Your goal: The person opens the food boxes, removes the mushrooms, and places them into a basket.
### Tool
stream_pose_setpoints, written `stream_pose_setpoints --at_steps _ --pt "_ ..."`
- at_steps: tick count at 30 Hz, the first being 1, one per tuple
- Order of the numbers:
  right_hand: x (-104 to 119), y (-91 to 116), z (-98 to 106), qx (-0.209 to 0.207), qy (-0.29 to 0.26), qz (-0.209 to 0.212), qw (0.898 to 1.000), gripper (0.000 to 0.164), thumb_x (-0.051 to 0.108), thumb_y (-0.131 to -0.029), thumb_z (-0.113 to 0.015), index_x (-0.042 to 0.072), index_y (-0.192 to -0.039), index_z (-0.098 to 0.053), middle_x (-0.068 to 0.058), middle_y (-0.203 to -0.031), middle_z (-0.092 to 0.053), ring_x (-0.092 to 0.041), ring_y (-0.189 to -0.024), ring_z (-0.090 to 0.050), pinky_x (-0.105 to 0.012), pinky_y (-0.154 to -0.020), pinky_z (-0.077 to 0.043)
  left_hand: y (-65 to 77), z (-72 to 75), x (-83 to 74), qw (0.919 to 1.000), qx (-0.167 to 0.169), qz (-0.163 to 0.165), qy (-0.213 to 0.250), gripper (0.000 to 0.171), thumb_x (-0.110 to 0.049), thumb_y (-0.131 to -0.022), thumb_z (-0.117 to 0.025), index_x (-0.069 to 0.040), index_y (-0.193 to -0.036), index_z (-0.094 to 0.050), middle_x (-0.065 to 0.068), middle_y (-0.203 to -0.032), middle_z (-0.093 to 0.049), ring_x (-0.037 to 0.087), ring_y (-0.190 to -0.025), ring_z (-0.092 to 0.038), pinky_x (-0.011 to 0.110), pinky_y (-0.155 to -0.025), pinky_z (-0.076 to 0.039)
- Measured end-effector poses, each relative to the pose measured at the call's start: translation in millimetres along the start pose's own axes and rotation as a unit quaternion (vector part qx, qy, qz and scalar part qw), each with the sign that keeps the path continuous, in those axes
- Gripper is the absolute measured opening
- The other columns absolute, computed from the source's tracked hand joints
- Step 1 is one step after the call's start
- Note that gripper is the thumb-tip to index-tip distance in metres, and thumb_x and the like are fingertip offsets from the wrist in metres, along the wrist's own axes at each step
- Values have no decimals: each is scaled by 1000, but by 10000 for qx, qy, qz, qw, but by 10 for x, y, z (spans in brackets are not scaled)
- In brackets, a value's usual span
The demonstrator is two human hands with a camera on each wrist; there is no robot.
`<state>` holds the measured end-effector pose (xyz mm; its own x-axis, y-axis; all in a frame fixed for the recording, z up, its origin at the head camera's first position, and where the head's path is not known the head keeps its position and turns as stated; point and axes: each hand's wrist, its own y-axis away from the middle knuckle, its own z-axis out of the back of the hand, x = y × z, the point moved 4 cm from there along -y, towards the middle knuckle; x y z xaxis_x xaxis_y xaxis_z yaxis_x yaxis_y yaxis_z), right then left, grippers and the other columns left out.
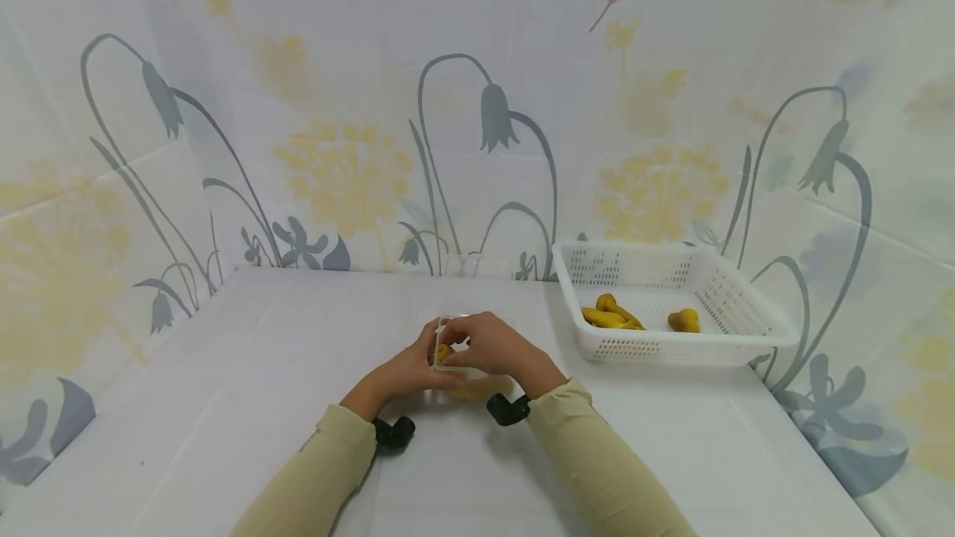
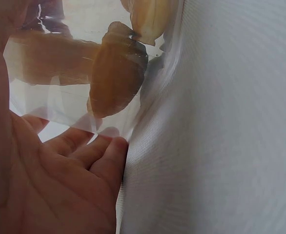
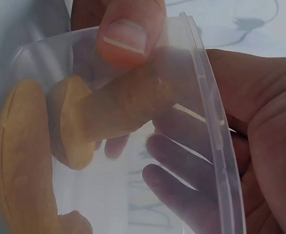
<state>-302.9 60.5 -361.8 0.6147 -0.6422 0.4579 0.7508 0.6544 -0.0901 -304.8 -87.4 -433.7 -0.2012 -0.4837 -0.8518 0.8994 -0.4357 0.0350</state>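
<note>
My left hand [image 1: 406, 375] grips a clear plastic container [image 3: 221, 161] from the left, thumb on the near wall. In the left wrist view, its fingers [image 2: 104, 161] lie against the outside of the wall. The right hand [image 1: 492, 342] reaches over the rim, fingers inside the container. Those fingers pinch the stem end of a yellow-brown mushroom [image 3: 118, 105], partly hidden by the hazy plastic. Its cap hangs toward the container's bottom. Beside it lies another mushroom [image 3: 26, 156]; in the left wrist view, part of a mushroom [image 2: 150, 22] shows near the top edge.
A white perforated basket [image 1: 686, 346] stands to the right with several yellow mushrooms [image 1: 608, 317] and a separate one [image 1: 684, 321]. Another clear container [image 1: 477, 265] sits at the back, near the patterned curtain. White cloth covers the table [image 1: 186, 404].
</note>
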Motion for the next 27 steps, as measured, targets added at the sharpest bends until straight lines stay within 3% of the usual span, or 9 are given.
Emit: stream_pose_setpoints --at_steps 9,14,21,27 --pt "-20 57 26 -143 -128 48 9998 20 27 -89 -70 20 -108 -68 5 -108 -70 -18 -107 -65 -32 -88 -52 10 -4 -23 9999 27 -144 75 107 -41 -78 -80 -25 -155 -7 9 -155 -34 29 -140 -37 57 -111 -29" --pt "-31 113 63 -440 -360 43 9984 22 26 -88 -70 20 -108 -68 5 -105 -69 -21 -103 -65 -35 -87 -51 1 -9 -24 9997 54 -157 155 107 -39 -78 -80 -24 -155 -7 6 -154 -34 26 -134 -41 53 -109 -33" --pt "-49 181 182 -980 -701 56 9927 25 26 -87 -69 17 -110 -68 3 -111 -68 -26 -106 -65 -41 -93 -52 4 -9 -29 10000 -16 20 89 110 -47 -74 -81 -27 -154 -9 5 -154 -35 26 -136 -41 58 -111 -30" --pt "-81 235 276 -1346 -978 -90 9860 24 27 -86 -69 19 -109 -68 7 -105 -69 -16 -101 -67 -32 -89 -54 6 -18 -30 9999 -25 118 100 107 -43 -77 -80 -27 -154 -8 11 -156 -32 32 -141 -36 60 -113 -26"
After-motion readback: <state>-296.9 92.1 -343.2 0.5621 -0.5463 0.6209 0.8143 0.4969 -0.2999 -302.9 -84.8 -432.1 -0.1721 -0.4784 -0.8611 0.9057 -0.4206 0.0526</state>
